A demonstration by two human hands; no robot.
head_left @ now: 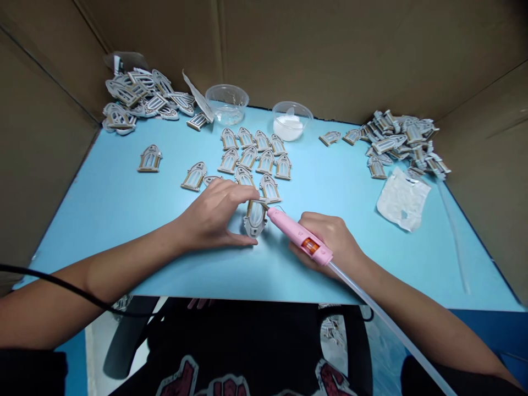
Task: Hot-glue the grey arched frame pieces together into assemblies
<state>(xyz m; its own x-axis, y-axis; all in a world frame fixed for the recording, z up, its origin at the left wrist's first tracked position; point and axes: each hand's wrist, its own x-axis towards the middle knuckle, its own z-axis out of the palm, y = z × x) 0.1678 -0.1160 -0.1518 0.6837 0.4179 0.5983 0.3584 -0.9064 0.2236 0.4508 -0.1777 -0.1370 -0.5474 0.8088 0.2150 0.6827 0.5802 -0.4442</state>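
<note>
Between the thumb and fingers of my left hand [218,212] is a small arched window-shaped piece [255,217], its pointed end toward me. My right hand [330,236] grips a pink glue gun [295,231], and a long clear glue stick [383,316] runs out of its back end. The gun's nozzle [264,205] is at the far edge of the held piece; whether it touches I cannot tell. Beyond my left hand, several similar arched pieces [248,157] lie in rows, some partly hidden by my fingers.
Piles of arched pieces stand at the back left [144,93] and back right [406,137]. Two clear plastic tubs [226,96] are at the back, one with white material [287,126]. A white packet [404,199] lies right. A black cable [74,289] crosses my left forearm. Cardboard walls [330,49] enclose the table.
</note>
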